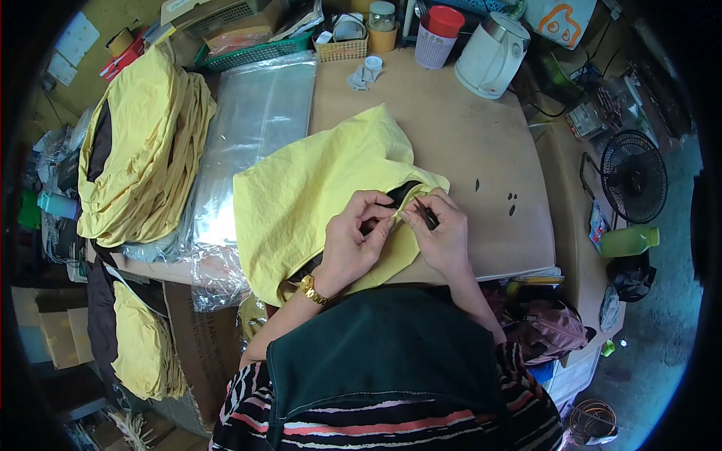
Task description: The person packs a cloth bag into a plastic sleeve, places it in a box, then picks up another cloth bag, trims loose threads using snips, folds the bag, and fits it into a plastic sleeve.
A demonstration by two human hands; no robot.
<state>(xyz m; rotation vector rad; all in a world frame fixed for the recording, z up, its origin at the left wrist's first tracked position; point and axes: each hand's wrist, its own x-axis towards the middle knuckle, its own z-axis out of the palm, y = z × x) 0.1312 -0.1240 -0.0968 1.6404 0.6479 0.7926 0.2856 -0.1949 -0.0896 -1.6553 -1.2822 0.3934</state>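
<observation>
A yellow cloth piece with dark lining (323, 169) lies on the brown work table in front of me. My left hand (353, 237), below a gold wristwatch (311, 290), pinches the cloth's edge by a dark-lined opening. Close beside it, my right hand (438, 233) is closed around a small dark tool (430, 218), possibly thread snips, with its tip at the same edge. The fingertips of both hands nearly meet over the folded yellow edge. My fingers partly hide the tool and the exact spot it touches.
A tall stack of yellow cloth pieces (147, 150) stands at the left, beside clear plastic bags (259, 113). Baskets, a purple cup (435, 46) and a white kettle (492, 56) line the back. At the right are a black fan (634, 177) and a green bottle (630, 241).
</observation>
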